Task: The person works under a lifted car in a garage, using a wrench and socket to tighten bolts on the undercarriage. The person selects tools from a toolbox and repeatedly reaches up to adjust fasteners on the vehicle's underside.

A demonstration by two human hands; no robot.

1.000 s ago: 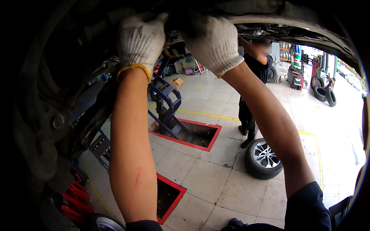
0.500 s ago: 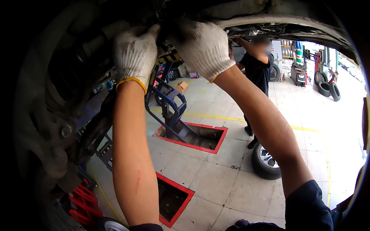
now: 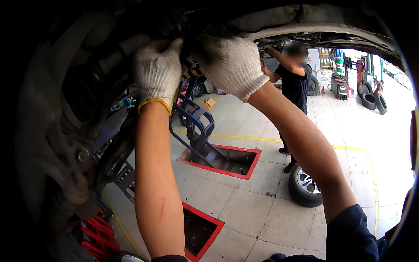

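Both of my hands wear white knit work gloves and reach up to the dark underside of a raised car (image 3: 331, 24). My left hand (image 3: 158, 72) is closed, its thumb up beside the curled fingers, close to the dark suspension parts (image 3: 72, 174). Just to its right, my right hand (image 3: 233, 65) bends inward with its fingers curled into the shadow; the glove is dark with grime there. What the two hands grip is hidden by the gloves and the dark.
Blue lift arms (image 3: 196, 122) rise from a red-framed floor pit (image 3: 254, 163); another red-framed pit (image 3: 214, 238) lies nearer. A wheel (image 3: 305, 187) rests at right. Beyond it a co-worker (image 3: 294, 83) reaches under the car. Red lift parts (image 3: 98, 236) stand lower left, loose tyres (image 3: 374, 102) far right.
The whole view has shifted slightly, so the scene sits a little lower and farther right. My hands stay together at the same spot under the car.
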